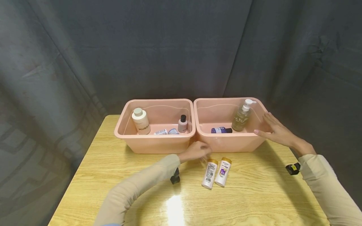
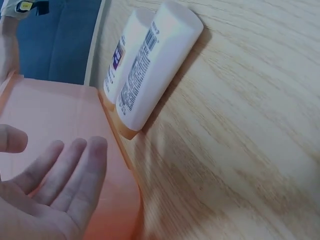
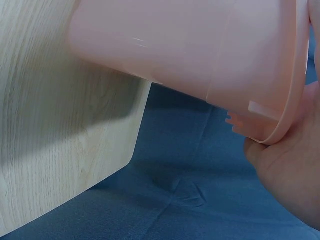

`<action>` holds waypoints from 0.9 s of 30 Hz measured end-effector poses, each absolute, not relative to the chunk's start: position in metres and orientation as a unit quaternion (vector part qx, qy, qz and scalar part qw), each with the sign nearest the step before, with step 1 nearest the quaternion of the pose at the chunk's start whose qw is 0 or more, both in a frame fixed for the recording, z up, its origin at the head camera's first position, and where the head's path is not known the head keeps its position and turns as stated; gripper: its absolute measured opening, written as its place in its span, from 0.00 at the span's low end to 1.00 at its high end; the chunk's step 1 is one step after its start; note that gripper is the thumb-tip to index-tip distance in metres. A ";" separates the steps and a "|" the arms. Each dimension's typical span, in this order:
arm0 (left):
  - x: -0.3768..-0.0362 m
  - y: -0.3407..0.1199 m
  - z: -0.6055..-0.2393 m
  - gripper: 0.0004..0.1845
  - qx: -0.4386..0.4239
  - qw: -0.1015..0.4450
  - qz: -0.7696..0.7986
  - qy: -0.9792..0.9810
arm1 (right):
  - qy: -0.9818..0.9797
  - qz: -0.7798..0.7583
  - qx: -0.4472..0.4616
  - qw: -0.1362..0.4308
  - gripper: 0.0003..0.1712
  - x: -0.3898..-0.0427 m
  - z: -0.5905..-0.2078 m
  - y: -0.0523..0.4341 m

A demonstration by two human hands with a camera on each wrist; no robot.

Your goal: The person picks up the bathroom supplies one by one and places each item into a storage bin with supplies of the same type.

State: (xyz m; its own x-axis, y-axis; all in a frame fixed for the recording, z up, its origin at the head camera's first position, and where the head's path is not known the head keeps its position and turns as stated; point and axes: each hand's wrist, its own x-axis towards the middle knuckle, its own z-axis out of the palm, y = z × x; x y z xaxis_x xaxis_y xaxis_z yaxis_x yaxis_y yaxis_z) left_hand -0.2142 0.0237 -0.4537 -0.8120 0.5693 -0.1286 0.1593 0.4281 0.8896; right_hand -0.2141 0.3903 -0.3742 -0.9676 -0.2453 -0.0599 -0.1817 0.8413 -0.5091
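My left hand (image 1: 195, 151) hangs just in front of the seam between the two pink tubs, fingers straight and loose, holding nothing. The wrist view shows my open palm (image 2: 45, 200) facing the near wall of the right tub (image 2: 60, 130). Just beyond my fingertips, on the table (image 1: 254, 194), lie two small white bottles with gold caps, touching side by side: one showing its barcode (image 1: 209, 173), the other a purple label (image 1: 223, 172), caps pointing toward the tubs.

My right hand (image 1: 275, 130) rests flat on the right tub's outer rim (image 1: 261, 108), fingers stretched, palm against the plastic. Inside that tub stand a pump bottle (image 1: 241, 117) and a lying purple tube (image 1: 221, 130). The left tub (image 1: 154, 141) holds a white bottle (image 1: 140, 121) and a few smaller bottles.
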 end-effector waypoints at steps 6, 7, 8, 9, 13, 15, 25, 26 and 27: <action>-0.216 0.023 -0.458 0.21 0.184 0.245 0.511 0.803 | 0.958 -0.256 -0.109 0.064 0.59 -0.214 -0.374 0.390; -0.216 0.024 -0.458 0.21 0.180 0.251 0.512 0.802 | 0.958 -0.257 -0.109 0.064 0.59 -0.214 -0.374 0.389; -0.216 0.024 -0.459 0.22 0.176 0.259 0.513 0.799 | 0.958 -0.257 -0.109 0.064 0.59 -0.214 -0.374 0.389; -0.216 0.024 -0.460 0.22 0.171 0.265 0.515 0.797 | 0.958 -0.257 -0.109 0.064 0.59 -0.214 -0.374 0.389; -0.216 0.027 -0.464 0.25 0.140 0.293 0.535 0.779 | 0.957 -0.259 -0.111 0.062 0.59 -0.214 -0.374 0.389; -0.215 0.028 -0.466 0.27 0.120 0.301 0.547 0.772 | 0.957 -0.259 -0.112 0.062 0.59 -0.214 -0.374 0.389; -0.208 0.034 -0.467 0.20 0.070 0.317 0.549 0.770 | 0.957 -0.261 -0.112 0.062 0.58 -0.214 -0.374 0.390; -0.208 0.034 -0.467 0.22 0.066 0.319 0.546 0.771 | 0.957 -0.261 -0.113 0.062 0.58 -0.214 -0.374 0.390; -0.208 0.035 -0.468 0.23 0.061 0.322 0.547 0.771 | 0.957 -0.261 -0.113 0.061 0.58 -0.214 -0.373 0.390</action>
State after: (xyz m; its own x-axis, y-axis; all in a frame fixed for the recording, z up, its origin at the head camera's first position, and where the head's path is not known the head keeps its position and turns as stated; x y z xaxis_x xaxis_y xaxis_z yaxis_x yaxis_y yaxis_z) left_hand -0.2081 0.0345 -0.4679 -0.7853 0.4453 -0.4300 -0.2586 0.3950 0.8815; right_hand -0.2143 0.3898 -0.3734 -0.9670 -0.2480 -0.0588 -0.1839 0.8386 -0.5127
